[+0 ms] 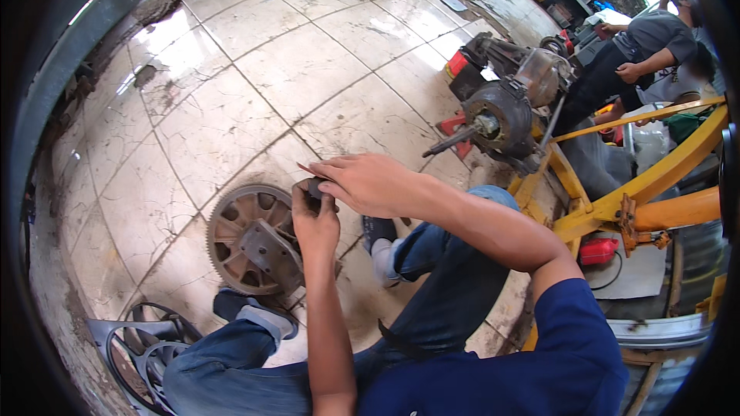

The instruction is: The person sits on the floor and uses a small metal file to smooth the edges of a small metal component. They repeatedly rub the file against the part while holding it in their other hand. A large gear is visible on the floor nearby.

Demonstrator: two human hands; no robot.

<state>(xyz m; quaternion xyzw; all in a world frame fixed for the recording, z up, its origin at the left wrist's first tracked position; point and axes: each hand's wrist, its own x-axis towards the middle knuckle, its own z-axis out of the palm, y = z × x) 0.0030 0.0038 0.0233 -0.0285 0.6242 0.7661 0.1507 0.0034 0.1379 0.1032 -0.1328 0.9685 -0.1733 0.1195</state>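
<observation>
My left hand is raised in front of me, its fingers closed round a small dark cylindrical part. From the right, my right hand reaches across with its fingers extended together over the top of that part. A thin brown piece sticks out past the right fingertips; its material is unclear, and most of it lies hidden under the fingers. Below my hands, a large rusty toothed wheel lies on the floor between my feet. A metal block with several holes sits on it, partly behind my left forearm.
To the right stand a greasy axle assembly and a yellow steel frame. Another person works beyond them. A red case lies under the frame. Grey plastic wheel covers lie at the lower left on the tiled floor.
</observation>
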